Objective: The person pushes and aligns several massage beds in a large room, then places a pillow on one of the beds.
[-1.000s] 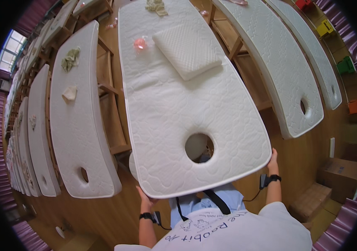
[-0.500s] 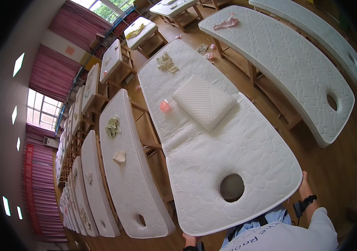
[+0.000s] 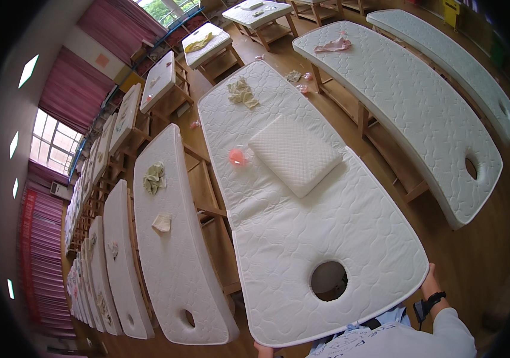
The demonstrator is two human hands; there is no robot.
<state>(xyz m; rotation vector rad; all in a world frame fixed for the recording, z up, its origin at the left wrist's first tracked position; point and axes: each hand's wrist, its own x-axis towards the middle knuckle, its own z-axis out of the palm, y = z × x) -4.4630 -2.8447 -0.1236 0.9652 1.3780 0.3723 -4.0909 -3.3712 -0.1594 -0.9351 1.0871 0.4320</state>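
Note:
Right in front of me lies a white quilted massage-bed mattress (image 3: pixel 279 256) with a round face hole at its near end and creases across its middle. My right hand (image 3: pixel 430 283) is closed round its near right corner, and my left hand (image 3: pixel 263 351) grips the near left corner, low in the picture. The fingers of both hands are partly hidden by the mattress. On top, out of reach of my hands, are a white textured pillow (image 3: pixel 294 156), a pink-red bundle in clear plastic (image 3: pixel 237 157) and a crumpled pale cloth (image 3: pixel 242 93).
To the left stands another bed (image 3: pixel 177 268) with a green cloth (image 3: pixel 154 178) and a cream cloth (image 3: pixel 162 224); a row continues beyond it. On the right is a bed (image 3: pixel 404 101) with a pink cloth (image 3: pixel 333 45). Plastic scraps (image 3: pixel 302 88) lie on the wooden floor.
The whole view has shifted a little, so the mattress and beds sit slightly lower. Both hands keep hold of the mattress corners; the pillow and cloths stay in place on it.

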